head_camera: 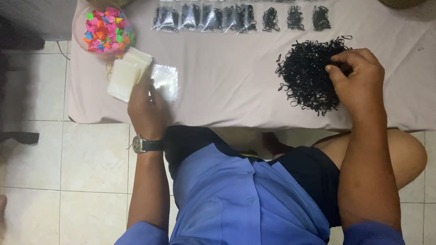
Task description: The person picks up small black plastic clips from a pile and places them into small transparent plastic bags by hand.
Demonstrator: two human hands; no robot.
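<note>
A heap of small black elastic bands [305, 75] lies on the pale tablecloth [227, 77] at the right. My right hand [356, 79] rests on the heap's right side, fingertips pinched into the bands. My left hand [146, 106], with a wristwatch, reaches to a clear plastic bag [165, 79] beside a stack of empty small bags [125, 75] at the left; its fingers touch the bag's edge.
A clear round tub of bright multicoloured small pieces [106, 29] stands at the back left. Along the far edge lies a row of filled bags of black bands [204, 18] and three small loose piles [295, 18]. Tiled floor [91, 159] is to the left.
</note>
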